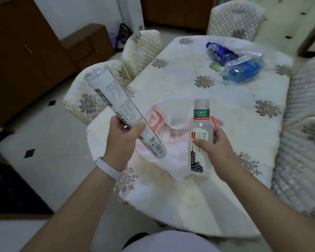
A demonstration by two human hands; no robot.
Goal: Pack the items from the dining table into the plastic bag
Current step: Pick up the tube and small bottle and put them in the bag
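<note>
A person stands at the near end of a dining table [235, 110] covered in a white quilted cloth with grey flower motifs, both arms reaching forward over it. The left hand [122, 135], with a pale band [108, 169] on its wrist, has its fingers and thumb wrapped round the lower part of a long grey-and-white printed tube [120, 106], which slants up and away to the left. The right hand [220, 148] grips a clear, empty-looking drink bottle [200, 135] with a green band below its neck and a pagoda drawing on the label, thumb across the front and fingers curled behind, the bottle held nearly upright.

Both things hang above a white plastic bag [173, 157] with red printing, which lies crumpled and mostly flat on the cloth just under the hands. Its mouth seems to gape a little between the tube and the bottle, though nothing can be seen inside it.

At the far end of the table, well apart from the bag, lie two blue bottles [221, 51] [244, 70] on their sides, a crushed clear bottle [244, 59] between them and a small green packet [215, 65] beside them. Padded chairs [140, 50] stand round the table.

By the look of it the packing has barely begun: two items are in hand and not yet bagged, and the far cluster waits to be fetched, with the bag needing to be opened wider first
</note>
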